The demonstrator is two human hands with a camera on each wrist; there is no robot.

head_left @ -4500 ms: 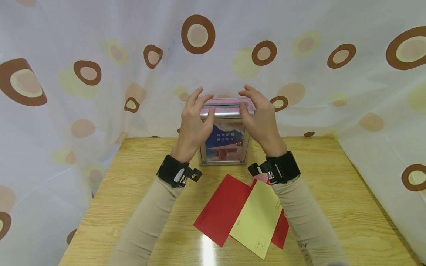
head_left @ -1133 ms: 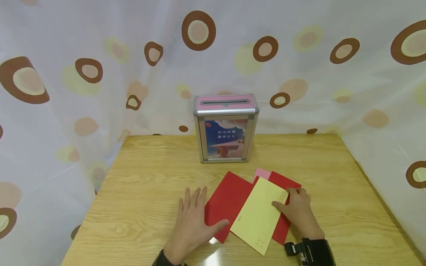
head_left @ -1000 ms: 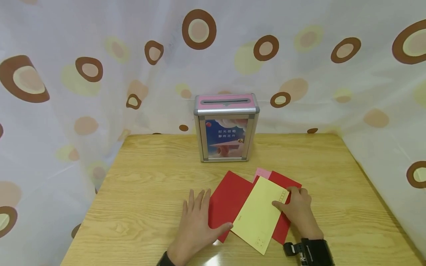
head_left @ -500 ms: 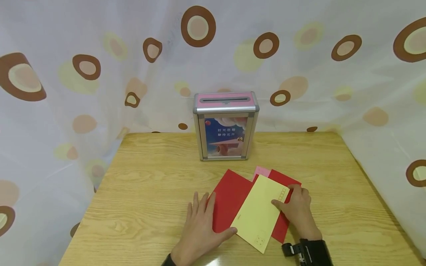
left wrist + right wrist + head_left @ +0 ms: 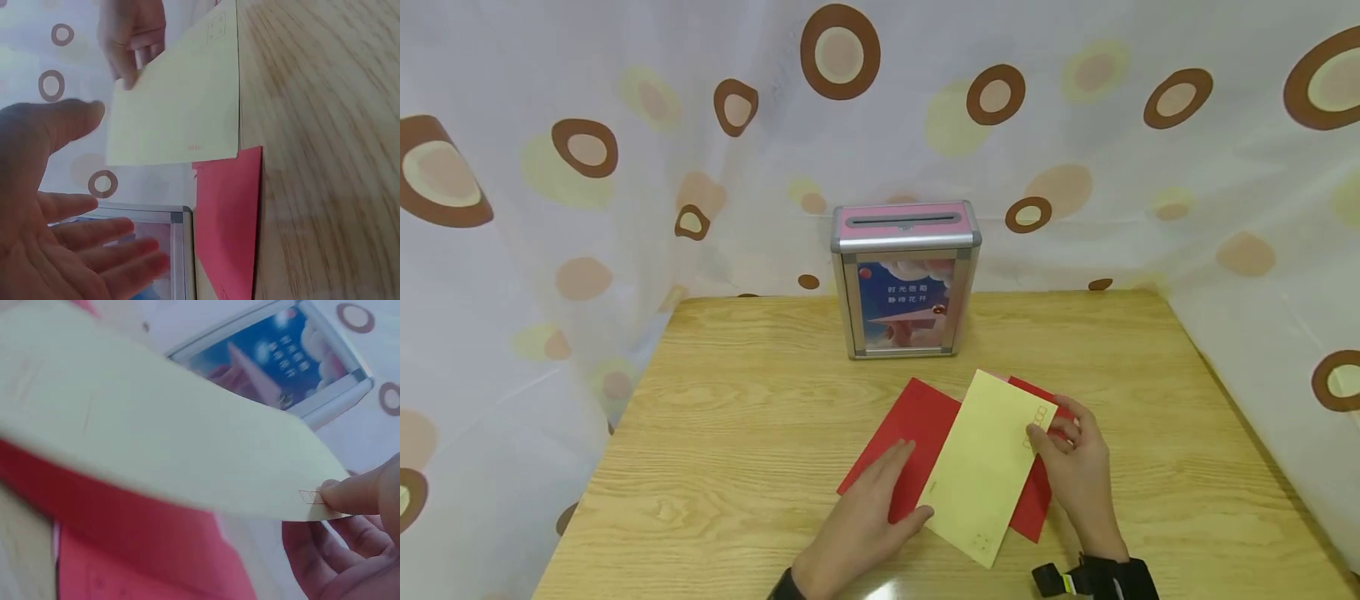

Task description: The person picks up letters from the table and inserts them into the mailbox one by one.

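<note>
The yellow envelope (image 5: 985, 467) slants between the hands, toward the cropped near edge of the table (image 5: 730, 417); the right hand (image 5: 1081, 475) pinches its far-right corner; the left hand (image 5: 863, 523) has straight fingers, thumb contact unclear; the rightmost red envelope (image 5: 1033, 504) is largely hidden.

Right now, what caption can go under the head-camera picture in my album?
Right hand pinches a yellow envelope over red envelopes, in front of a slotted mailbox.

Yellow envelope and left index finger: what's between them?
In the head view, part of a red envelope shows between the index finger of the left hand and the yellow envelope.
</note>
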